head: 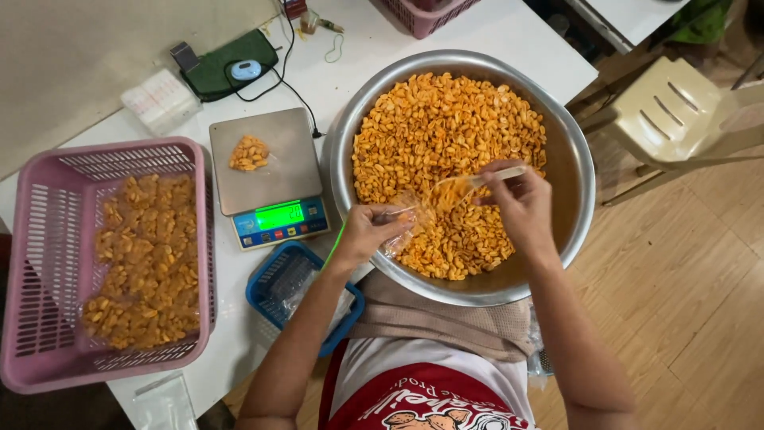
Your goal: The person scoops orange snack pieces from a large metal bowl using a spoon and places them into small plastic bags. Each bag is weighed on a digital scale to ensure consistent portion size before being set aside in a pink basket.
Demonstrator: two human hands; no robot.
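Left hand (368,231) fingers pinch a clear bag (406,223); right hand (521,199) fingers grip a scoop (477,181) over the nut-filled metal bowl (577,167).

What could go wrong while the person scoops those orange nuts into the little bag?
Nuts might spill past the small clear plastic bag, since the left hand holds it open only loosely while the right hand tips a clear scoop in; they would likely fall back into the big round metal bowl. The bowl also overhangs the white table edge on a beige cloth, so a hard push could shift it.
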